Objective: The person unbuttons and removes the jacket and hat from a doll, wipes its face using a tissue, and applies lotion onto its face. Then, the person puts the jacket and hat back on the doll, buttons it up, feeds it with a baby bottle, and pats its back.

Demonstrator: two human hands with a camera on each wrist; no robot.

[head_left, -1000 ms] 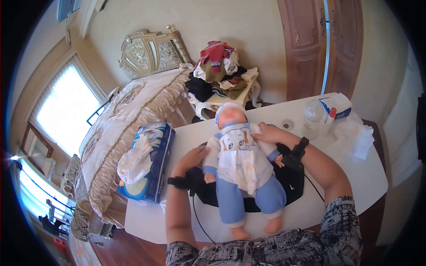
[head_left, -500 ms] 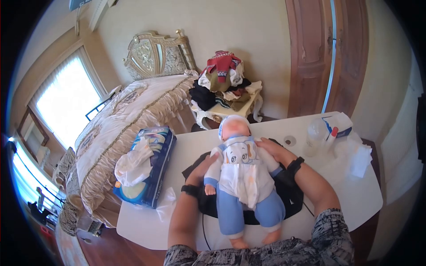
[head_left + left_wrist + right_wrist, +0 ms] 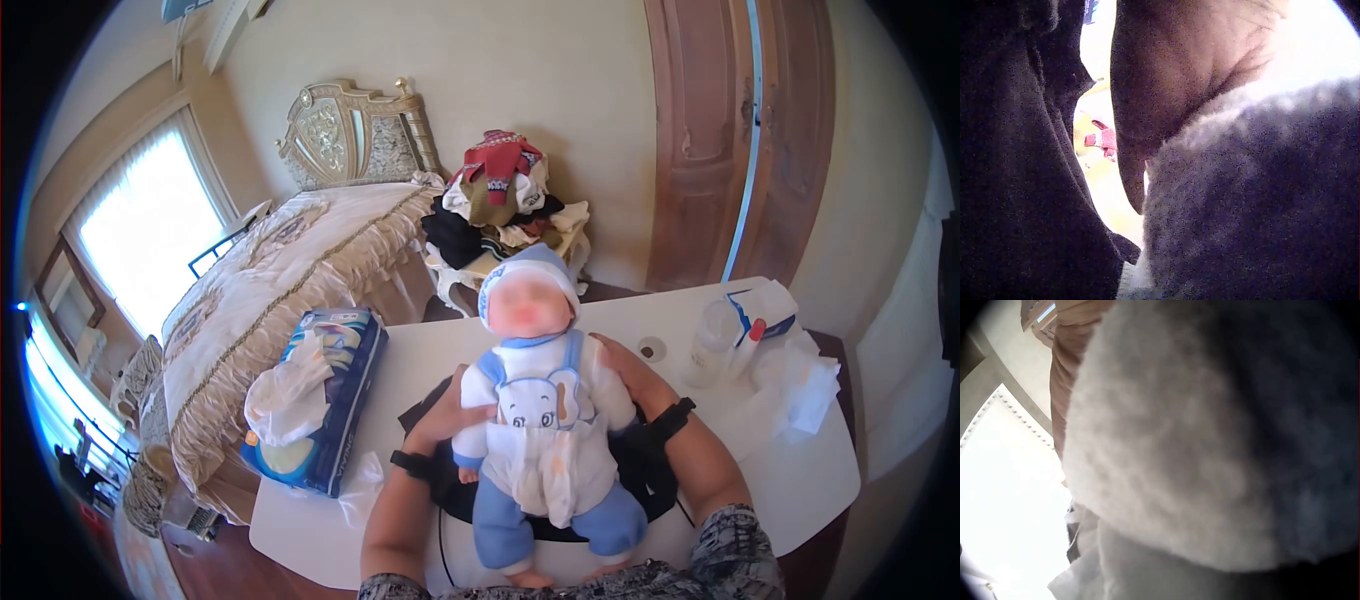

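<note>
The doll [image 3: 545,395] sits between both hands over the white table [image 3: 310,525] — head far, feet near. The left hand [image 3: 446,412] grips its left flank, thumb on the chest; the right hand [image 3: 634,374] holds the other — fingertips hidden.

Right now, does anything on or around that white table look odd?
Yes. The doll has a white pad over the front of its clothes, with faint orange marks that look like stains. Beyond the white table, clothes sit in a jumbled heap, looking untidy.
</note>
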